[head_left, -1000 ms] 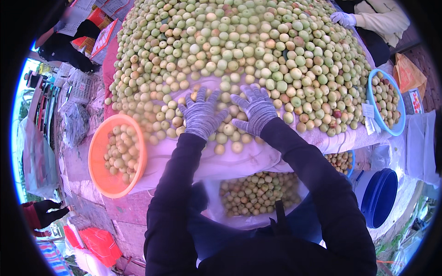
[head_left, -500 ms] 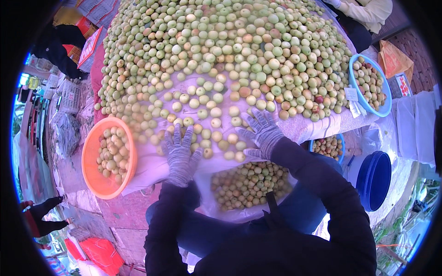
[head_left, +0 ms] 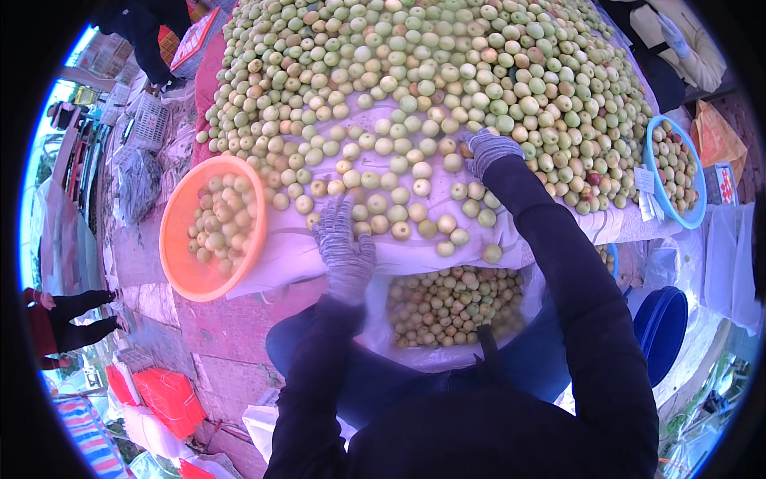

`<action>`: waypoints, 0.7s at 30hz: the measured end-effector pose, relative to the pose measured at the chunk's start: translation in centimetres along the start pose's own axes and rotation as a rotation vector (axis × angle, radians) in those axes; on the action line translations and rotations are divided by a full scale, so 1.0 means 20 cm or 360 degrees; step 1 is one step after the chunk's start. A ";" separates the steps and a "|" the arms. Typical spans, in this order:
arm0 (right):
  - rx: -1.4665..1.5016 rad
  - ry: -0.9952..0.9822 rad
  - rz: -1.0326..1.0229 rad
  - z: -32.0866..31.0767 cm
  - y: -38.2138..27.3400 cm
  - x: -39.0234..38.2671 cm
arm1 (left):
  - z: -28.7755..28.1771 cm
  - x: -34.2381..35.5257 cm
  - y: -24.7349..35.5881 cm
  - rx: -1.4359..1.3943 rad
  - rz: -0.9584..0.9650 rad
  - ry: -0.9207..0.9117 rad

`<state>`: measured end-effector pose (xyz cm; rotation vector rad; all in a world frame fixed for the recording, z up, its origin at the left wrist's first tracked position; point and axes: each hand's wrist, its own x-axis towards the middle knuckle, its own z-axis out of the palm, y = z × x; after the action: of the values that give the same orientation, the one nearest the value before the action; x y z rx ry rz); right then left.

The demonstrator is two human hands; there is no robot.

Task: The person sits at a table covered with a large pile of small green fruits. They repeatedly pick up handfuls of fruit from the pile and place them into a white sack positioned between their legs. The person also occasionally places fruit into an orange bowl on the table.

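Observation:
My left hand (head_left: 343, 247), in a grey striped glove, is open at the front of the pink-white cloth (head_left: 291, 259), its slightly bent fingers among loose pale green-yellow fruit (head_left: 400, 230). My right hand (head_left: 491, 153), gloved alike, is farther back at the edge of the heaped fruit (head_left: 527, 72), fingers curled round a brownish fruit (head_left: 467, 148) that is partly hidden. An orange basin (head_left: 169, 231) of fruit sits to the left of my left hand. A lined container (head_left: 375, 319) of smaller-looking fruit lies below the cloth's front edge, between my forearms.
A blue basin (head_left: 696, 172) of fruit sits at the right, a dark-blue bucket (head_left: 661, 335) below it. Co-workers (head_left: 690, 60) are at upper right and upper left (head_left: 144, 40); another person (head_left: 64, 323) is at lower left. A white crate (head_left: 148, 120) and red bags (head_left: 167, 399) lie left.
My right hand has moved back toward the heap, its spread fingers now curling. My left hand stays near the front, fingers slightly more bent. More fruit lies scattered over the cloth between them.

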<state>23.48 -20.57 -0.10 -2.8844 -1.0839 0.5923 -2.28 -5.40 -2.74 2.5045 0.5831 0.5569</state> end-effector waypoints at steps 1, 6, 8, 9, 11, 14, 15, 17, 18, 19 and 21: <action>-0.0054 -0.0056 -0.0053 -0.02 -0.01 0.01 | -0.01 0.01 -0.05 -0.0304 -0.0166 0.0127; 0.0895 0.0301 -0.0031 -0.07 -0.25 -0.04 | -0.06 0.06 -0.24 -0.1518 -0.0772 0.0493; 0.1105 0.0414 -0.0372 -0.02 -0.61 -0.09 | -0.05 0.08 -0.24 -0.1389 -0.0830 0.0405; 0.1329 0.0207 -0.0549 -0.01 -0.80 -0.10 | -0.04 0.09 -0.23 -0.1359 -0.0935 0.0522; 0.1290 0.0252 -0.0841 -0.01 -1.16 -0.18 | -0.03 0.11 -0.20 -0.1334 -0.1054 0.0581; 0.1561 -0.0070 -0.1004 -0.07 -1.51 -0.24 | -0.06 0.14 -0.16 -0.1219 -0.0890 0.0385; 0.1731 -0.0244 -0.1032 -0.09 -1.57 -0.27 | -0.07 0.15 -0.15 -0.1208 -0.0871 0.0347; 0.1577 -0.0141 -0.1195 -0.12 -1.63 -0.34 | -0.10 0.18 -0.13 -0.1195 -0.0831 0.0292; 0.1325 0.0061 -0.1159 -0.12 -1.58 -0.36 | -0.12 0.19 -0.13 -0.1163 -0.0813 0.0277; 0.1022 0.0157 -0.1092 -0.09 -1.48 -0.39 | -0.12 0.20 -0.12 -0.1132 -0.0786 0.0254; 0.1066 0.0580 -0.1037 -0.03 -1.24 -0.36 | -0.14 0.23 -0.12 -0.1084 -0.0750 0.0192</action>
<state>3.08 -6.18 6.31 -1.8344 -1.3287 0.2892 -0.63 -0.20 -0.65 1.6363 0.8306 0.5971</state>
